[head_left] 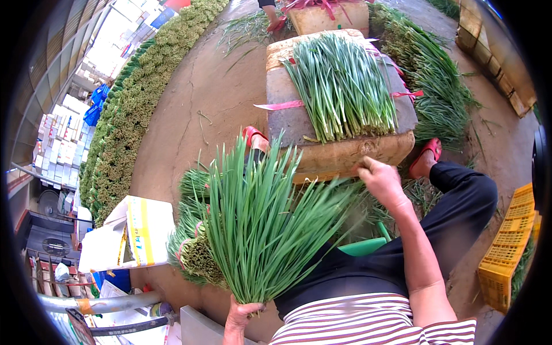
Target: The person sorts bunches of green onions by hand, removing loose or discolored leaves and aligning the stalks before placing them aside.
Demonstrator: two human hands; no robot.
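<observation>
My left hand is wrapped round the base of a big bunch of garlic chives, whose long green leaves fan upward and to the right. My right hand is closed, with thumb and fingers together, beside the front face of a worn foam block. Whatever those fingers hold, if anything, is too small or hidden to make out. A wide layer of chives lies across the top of the block, cut ends toward me. Pink ties stick out from under it on both sides.
Tied chive bundles lie left of my legs, beside a white carton. A long row of bundles lines the left. Loose chives lie right of the block. A yellow crate stands at right. Another person's hand shows far off.
</observation>
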